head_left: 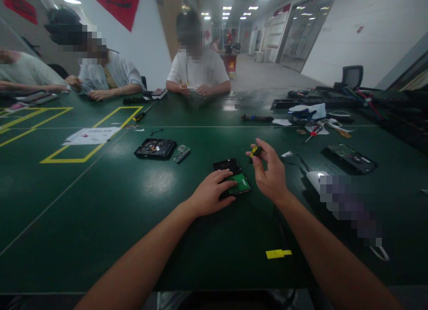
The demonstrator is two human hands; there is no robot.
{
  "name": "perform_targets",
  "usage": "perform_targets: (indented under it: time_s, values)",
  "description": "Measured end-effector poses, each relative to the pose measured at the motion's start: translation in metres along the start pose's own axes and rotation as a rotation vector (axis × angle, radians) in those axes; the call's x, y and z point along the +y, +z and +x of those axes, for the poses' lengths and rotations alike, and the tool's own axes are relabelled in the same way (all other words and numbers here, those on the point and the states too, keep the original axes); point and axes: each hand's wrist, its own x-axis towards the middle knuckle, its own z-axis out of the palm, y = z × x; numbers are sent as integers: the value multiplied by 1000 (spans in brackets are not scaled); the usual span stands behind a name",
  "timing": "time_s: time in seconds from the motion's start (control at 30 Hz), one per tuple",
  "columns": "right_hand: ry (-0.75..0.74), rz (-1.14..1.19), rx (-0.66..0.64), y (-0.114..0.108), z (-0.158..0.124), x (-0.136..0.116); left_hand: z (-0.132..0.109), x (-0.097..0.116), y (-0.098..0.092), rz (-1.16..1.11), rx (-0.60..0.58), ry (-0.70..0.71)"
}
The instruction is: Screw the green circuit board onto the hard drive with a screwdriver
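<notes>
A hard drive [241, 183] with a green circuit board on its face lies on the table in front of me. My left hand [214, 192] rests over its left side, fingers spread across the board and thumb by the near edge, holding it down. In my right hand [269, 172] is a screwdriver [256, 151] with a yellow and black handle, pinched between thumb and fingers. Its thin shaft slants down toward the drive's right side; whether the tip touches a screw I cannot tell.
An opened drive case [155, 148] and a loose circuit board [182, 153] lie left. Right are another hard drive [351, 158], a white corded device [334, 194] and a red screwdriver [313, 132]. A yellow tag [278, 254] lies near me. People sit across the green table [100, 221].
</notes>
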Motion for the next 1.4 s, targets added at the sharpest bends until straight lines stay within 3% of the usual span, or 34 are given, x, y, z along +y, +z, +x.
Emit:
perform_targets:
  time_s: [0.23, 0.5, 0.83, 1.1, 1.27, 1.4]
  values:
    - [-82, -109, 90, -3, 2, -2, -1, 0, -1, -7, 3, -1]
    - [3, 15, 21, 0, 0, -3, 0, 1, -1, 8, -7, -5]
    - [-115, -117, 70, -5, 6, -11, 0, 1, 0, 5, 11, 3]
    - [0, 21, 7, 0, 0, -2, 0, 1, -2, 10, -2, -2]
    - [-74, -102, 96, -2, 1, 0, 0, 1, -1, 12, -3, -1]
    - [-78, -122, 96, -4, 2, -2, 0, 1, -1, 11, 1, 9]
